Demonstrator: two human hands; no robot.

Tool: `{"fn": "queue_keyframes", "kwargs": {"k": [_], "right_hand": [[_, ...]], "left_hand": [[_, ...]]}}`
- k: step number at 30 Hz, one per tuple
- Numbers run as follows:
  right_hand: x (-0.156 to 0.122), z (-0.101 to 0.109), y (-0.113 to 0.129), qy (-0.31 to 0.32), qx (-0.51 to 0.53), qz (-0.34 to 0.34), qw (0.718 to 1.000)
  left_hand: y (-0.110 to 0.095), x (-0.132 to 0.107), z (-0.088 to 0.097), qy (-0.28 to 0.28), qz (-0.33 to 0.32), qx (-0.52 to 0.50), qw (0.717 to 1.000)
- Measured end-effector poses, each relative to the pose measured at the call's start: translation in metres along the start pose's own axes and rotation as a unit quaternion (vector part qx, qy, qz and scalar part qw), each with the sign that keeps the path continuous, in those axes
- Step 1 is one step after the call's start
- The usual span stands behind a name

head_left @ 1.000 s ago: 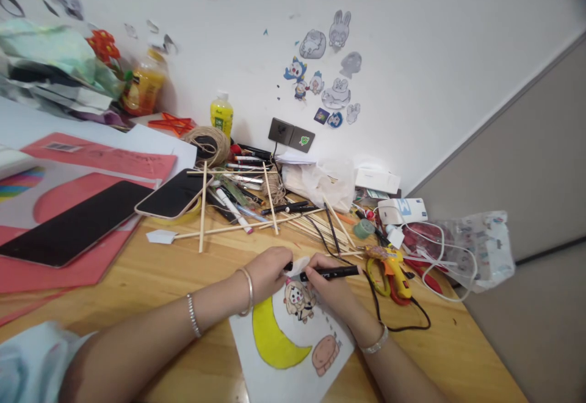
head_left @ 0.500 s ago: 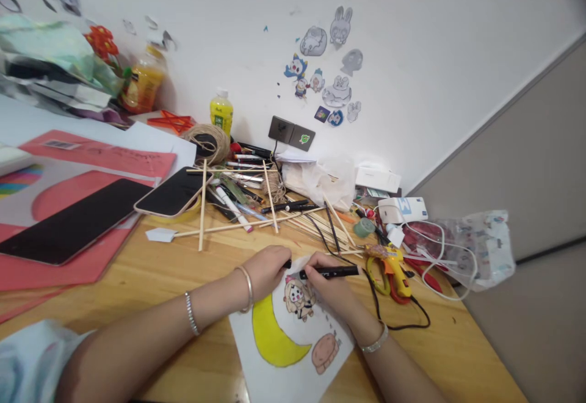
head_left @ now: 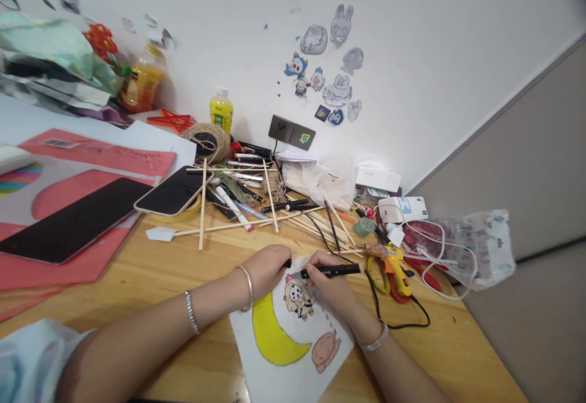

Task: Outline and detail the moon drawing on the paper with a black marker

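A sheet of white paper lies on the wooden table, with a yellow crescent moon, a small character in a beige hood and a pinkish-brown shape drawn on it. My right hand grips a black marker, its tip over the pink detail atop the character's head. My left hand rests at the sheet's upper left, fingers closed round a black marker cap, of which only the end shows.
Thin wooden sticks and several markers lie beyond the paper. To the right are a yellow glue gun with its black cord and white cables. A phone, a dark tablet and red folders lie left.
The marker in my right hand has shifted very slightly to the right. My left hand and the paper stay in place.
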State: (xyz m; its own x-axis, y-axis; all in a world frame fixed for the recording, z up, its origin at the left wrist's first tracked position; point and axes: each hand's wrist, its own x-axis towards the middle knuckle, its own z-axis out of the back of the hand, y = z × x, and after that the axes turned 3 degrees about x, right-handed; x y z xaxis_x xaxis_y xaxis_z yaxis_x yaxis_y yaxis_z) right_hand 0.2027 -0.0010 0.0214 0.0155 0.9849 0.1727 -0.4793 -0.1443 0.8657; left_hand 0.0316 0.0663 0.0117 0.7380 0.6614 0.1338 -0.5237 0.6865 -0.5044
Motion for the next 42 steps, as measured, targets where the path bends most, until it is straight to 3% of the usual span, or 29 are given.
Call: {"fn": "queue_keyframes", "kwargs": {"k": [42], "right_hand": [[-0.0002, 0.0004, -0.0023, 0.005, 0.004, -0.01, 1.0]], "left_hand": [[-0.0013, 0.0004, 0.0013, 0.002, -0.008, 0.03, 1.0]]}}
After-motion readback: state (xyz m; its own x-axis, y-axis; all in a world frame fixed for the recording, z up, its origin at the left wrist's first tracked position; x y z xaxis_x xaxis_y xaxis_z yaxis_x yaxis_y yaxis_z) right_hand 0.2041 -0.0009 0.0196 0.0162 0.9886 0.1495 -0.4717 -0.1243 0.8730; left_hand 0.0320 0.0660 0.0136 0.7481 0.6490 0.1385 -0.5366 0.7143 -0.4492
